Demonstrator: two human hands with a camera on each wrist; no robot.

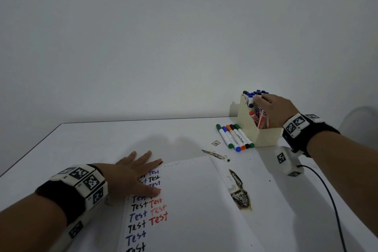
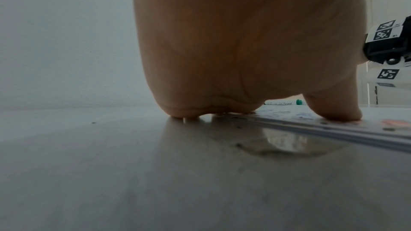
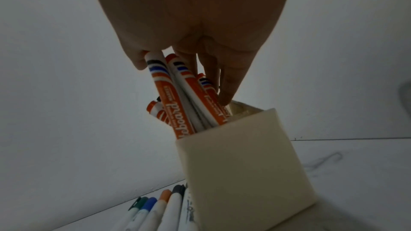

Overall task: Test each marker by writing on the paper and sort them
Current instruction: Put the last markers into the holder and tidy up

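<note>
From the head view, the left hand lay flat with fingers spread and straight, pressing the top left corner of the paper, which carried rows of "Test" in black, blue and red just under and below its fingers. The right hand reached into the cream holder, fingers down among the standing markers. Five slim markers lay side by side on the table, just left of the holder.

The left wrist view showed the palm and thumb resting on the paper's edge, holding nothing.

The right wrist view showed the fingers curled around the orange-labelled markers in the holder; which one they actually held, I could not tell.
</note>
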